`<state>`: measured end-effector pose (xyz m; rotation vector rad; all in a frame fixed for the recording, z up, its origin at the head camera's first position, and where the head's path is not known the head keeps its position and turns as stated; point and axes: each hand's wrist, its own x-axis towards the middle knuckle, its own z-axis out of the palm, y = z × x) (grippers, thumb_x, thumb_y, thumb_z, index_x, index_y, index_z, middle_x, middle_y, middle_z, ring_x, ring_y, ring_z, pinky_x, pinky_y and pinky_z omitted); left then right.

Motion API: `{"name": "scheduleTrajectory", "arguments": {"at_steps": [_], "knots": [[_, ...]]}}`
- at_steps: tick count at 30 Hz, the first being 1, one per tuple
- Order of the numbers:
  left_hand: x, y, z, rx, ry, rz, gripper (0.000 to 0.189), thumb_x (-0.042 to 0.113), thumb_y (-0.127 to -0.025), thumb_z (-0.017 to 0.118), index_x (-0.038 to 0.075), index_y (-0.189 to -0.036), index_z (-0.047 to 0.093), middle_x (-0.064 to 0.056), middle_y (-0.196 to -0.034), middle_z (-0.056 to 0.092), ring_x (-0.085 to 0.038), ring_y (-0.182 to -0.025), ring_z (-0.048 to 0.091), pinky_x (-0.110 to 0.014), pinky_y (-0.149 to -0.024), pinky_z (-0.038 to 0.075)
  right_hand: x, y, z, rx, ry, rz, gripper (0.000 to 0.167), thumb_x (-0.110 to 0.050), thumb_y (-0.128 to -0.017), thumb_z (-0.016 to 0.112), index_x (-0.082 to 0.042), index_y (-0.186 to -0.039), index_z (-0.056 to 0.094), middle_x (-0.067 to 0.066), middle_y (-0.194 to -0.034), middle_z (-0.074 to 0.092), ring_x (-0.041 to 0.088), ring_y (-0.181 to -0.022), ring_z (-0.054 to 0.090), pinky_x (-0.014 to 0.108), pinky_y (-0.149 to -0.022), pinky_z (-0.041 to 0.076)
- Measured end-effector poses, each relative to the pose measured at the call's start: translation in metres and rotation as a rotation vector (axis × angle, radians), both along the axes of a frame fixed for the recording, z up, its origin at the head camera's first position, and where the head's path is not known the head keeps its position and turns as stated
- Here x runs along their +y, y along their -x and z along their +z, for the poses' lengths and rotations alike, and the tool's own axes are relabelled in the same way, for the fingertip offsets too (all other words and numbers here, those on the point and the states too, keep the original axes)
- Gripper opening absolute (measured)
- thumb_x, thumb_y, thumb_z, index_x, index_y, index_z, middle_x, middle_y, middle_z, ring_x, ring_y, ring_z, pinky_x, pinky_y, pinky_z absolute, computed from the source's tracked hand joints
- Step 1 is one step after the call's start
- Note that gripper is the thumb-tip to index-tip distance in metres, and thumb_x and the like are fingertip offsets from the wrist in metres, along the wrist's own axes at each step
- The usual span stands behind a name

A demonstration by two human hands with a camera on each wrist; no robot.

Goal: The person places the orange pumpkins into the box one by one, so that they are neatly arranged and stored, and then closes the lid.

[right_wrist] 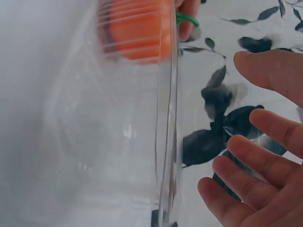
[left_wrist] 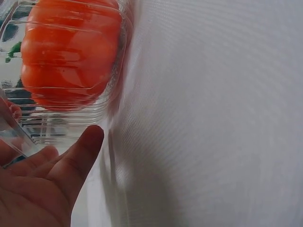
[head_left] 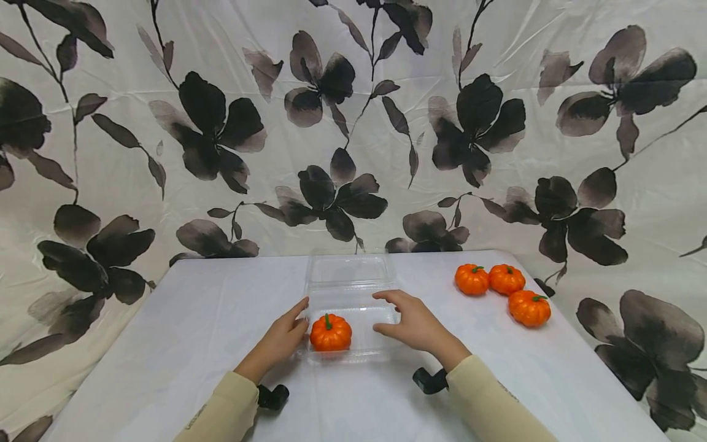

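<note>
A clear plastic clamshell container lies opened on the table, its lid folded back toward the far edge. One small orange pumpkin with a green stem sits in the left part of its base; the left wrist view shows this pumpkin through the ribbed wall. At the container's left side is my left hand, thumb and fingers extended near the wall; whether they touch it I cannot tell. My right hand is over the container's right side, fingers spread and holding nothing.
Three more orange pumpkins, a left one, a back one and a front one, sit at the table's far right. A white cloth covers the table. Behind hangs a floral curtain.
</note>
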<state>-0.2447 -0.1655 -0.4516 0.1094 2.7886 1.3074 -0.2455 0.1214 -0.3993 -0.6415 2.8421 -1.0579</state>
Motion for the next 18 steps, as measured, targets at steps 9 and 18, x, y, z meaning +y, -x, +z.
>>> {"name": "scheduleTrajectory", "arguments": {"at_steps": [9, 18], "knots": [[-0.001, 0.0, -0.001, -0.017, -0.007, 0.0, 0.058, 0.026, -0.1, 0.045, 0.017, -0.155, 0.025, -0.011, -0.156, 0.036, -0.034, -0.131, 0.05, -0.05, -0.102, 0.046, 0.021, -0.004, 0.0, 0.015, 0.006, -0.053, 0.057, -0.037, -0.083, 0.074, -0.028, -0.135, 0.054, -0.004, -0.142, 0.052, 0.033, -0.12, 0.056, 0.049, -0.095, 0.051], [-0.002, 0.001, 0.0, -0.02, -0.016, -0.005, 0.059, 0.025, -0.1, 0.046, 0.017, -0.155, 0.025, -0.011, -0.155, 0.037, -0.035, -0.131, 0.05, -0.051, -0.102, 0.046, 0.045, -0.002, 0.0, 0.058, -0.021, -0.105, 0.055, -0.036, -0.085, 0.072, -0.027, -0.136, 0.053, 0.0, -0.141, 0.053, 0.033, -0.117, 0.058, 0.049, -0.096, 0.051]]}}
